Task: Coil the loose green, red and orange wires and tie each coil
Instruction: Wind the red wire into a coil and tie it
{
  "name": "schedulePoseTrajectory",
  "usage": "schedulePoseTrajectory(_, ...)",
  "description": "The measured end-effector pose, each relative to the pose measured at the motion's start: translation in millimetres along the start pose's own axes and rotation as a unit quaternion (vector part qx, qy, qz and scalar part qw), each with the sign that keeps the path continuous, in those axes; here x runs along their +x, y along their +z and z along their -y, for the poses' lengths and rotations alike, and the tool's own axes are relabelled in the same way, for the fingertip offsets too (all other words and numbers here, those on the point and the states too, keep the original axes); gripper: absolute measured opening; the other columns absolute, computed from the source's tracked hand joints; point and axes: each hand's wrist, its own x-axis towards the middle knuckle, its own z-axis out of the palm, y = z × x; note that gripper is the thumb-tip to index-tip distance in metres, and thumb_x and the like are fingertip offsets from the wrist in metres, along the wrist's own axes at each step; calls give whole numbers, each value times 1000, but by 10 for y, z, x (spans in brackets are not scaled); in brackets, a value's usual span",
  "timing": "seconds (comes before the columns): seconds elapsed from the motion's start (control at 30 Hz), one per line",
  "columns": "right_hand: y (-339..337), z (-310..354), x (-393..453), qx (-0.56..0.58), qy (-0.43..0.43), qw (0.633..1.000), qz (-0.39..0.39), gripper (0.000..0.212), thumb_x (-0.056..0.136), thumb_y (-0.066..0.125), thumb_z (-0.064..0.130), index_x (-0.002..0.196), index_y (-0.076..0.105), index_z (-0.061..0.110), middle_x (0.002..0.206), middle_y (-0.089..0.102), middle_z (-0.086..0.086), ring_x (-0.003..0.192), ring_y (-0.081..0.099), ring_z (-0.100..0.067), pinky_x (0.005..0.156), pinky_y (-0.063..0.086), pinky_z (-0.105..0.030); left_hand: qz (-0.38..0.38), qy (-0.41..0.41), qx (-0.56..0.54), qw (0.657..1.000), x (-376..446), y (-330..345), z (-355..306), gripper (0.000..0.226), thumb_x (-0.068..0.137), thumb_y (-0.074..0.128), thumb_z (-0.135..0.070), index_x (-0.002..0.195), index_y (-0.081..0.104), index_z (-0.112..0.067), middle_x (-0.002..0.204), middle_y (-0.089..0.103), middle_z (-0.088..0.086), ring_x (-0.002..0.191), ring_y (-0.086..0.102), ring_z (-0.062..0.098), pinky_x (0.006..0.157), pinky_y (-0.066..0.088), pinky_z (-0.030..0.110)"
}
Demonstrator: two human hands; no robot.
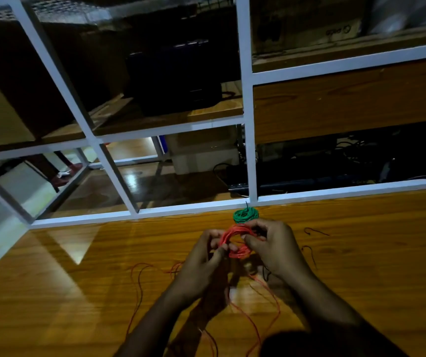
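A red wire coil point(235, 237) is held up just above the wooden table point(83, 292) between both hands. My left hand point(204, 258) pinches its lower left side. My right hand point(271, 243) grips its right side with curled fingers. Behind them a green wire coil point(245, 214) lies on the table with a dark tie end sticking up. Loose red or orange wire point(137, 287) trails over the table on the left and hangs down between my forearms point(263, 305).
Two short dark tie wires point(315, 231) lie on the table to the right of my hands. A white metal shelf frame point(248, 124) borders the table's far edge, with dark boxes and cables behind it.
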Motion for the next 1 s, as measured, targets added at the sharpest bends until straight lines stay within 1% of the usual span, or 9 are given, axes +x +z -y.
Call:
schedulePoseTrajectory(0.1,86,77,-63,-91,-22,995,44,24,91,68,14,111,73,27,101,71,15,90,66,0,79,58,-23,75,-73,113,988,61,-115,17,14,102,55,-26,116,55,-26,112,66,-2,103,65,9,90,56,28)
schedulePoseTrajectory(0.2,184,138,-99,-92,-38,993,60,23,93,66,14,109,73,28,89,68,19,77,64,4,68,51,-11,86,-91,90,988,50,-114,-30,25,104,45,-41,121,55,-25,108,65,-5,93,64,-4,77,52,14)
schedulePoseTrajectory(0.27,243,149,-124,-48,-33,997,42,24,94,66,18,115,72,29,100,67,23,94,64,6,80,53,-13,74,-81,16,994,1,-92,-40,28,105,41,-37,124,56,-21,104,66,-8,85,64,-12,72,49,9)
schedulePoseTrajectory(0.43,437,184,-244,-16,-37,998,-57,28,96,63,25,123,63,30,118,64,15,108,59,5,88,50,-12,13,-98,-159,982,-81,-62,45,37,103,44,-46,121,60,-17,116,71,2,108,68,13,82,54,21)
schedulePoseTrajectory(0.57,463,195,-302,-33,-32,993,-111,26,91,70,26,116,64,25,114,62,13,100,62,4,80,53,-10,6,-122,-295,948,-116,-12,26,46,105,44,-35,122,52,7,102,68,18,101,67,34,91,54,54)
schedulePoseTrajectory(0.7,434,243,-345,-36,-21,991,-125,33,88,73,26,120,65,25,119,63,14,105,63,0,85,57,-17,16,-102,-348,932,-136,32,-13,30,105,42,-32,95,52,-5,76,65,9,76,66,25,71,54,40)
schedulePoseTrajectory(0.8,442,297,-381,-59,-33,988,-142,39,92,68,23,131,62,23,127,62,11,112,60,-1,94,55,-22,0,-100,-399,911,-96,81,31,31,105,47,-32,89,53,-6,100,55,24,100,58,35,92,49,48)
schedulePoseTrajectory(0.9,451,336,-403,-40,-17,990,-136,36,97,61,25,133,62,24,125,68,7,113,63,-3,95,56,-26,12,-98,-421,902,-79,86,32,34,106,46,-31,108,57,1,119,49,22,116,53,38,99,49,52)
schedulePoseTrajectory(1.0,438,340,-432,-24,-10,988,-152,30,98,61,21,127,67,23,119,72,8,107,66,-1,91,57,-23,50,-103,-411,904,-67,39,24,39,103,51,-31,123,57,2,108,54,21,111,56,37,97,49,52)
